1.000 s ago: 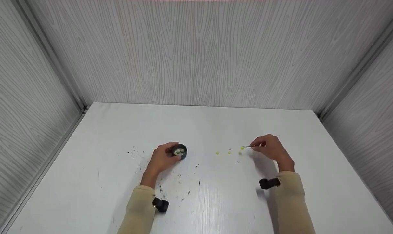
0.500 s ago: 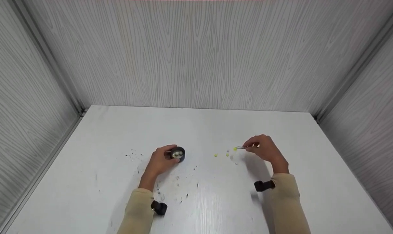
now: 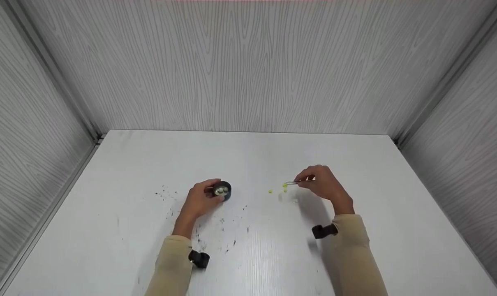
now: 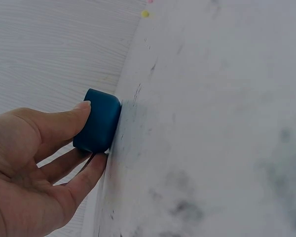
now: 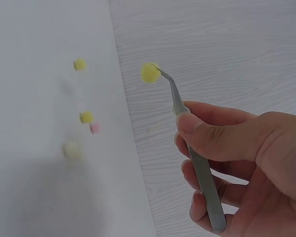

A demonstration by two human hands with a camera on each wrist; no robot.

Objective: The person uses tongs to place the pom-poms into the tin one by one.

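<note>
Tiny yellow pom-pom (image 5: pixel 149 72), likely soft, featherlight; pinched at tweezers (image 5: pixel 195 157) tips, right hand (image 5: pixel 237 163) fingers clamped. Left hand (image 4: pixel 34 163) gripping blue cup (image 4: pixel 97 127) sides.

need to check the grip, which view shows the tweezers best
The right wrist view: the tweezers fill the frame, pinched in the right hand, a yellow ball at their tip. The head view shows them only as a thin sliver; the left wrist view misses them.

Beige long sleeves (image 3: pixel 351 255) cover both arms, with black wrist-mounted cameras (image 3: pixel 323 231) strapped on.
</note>
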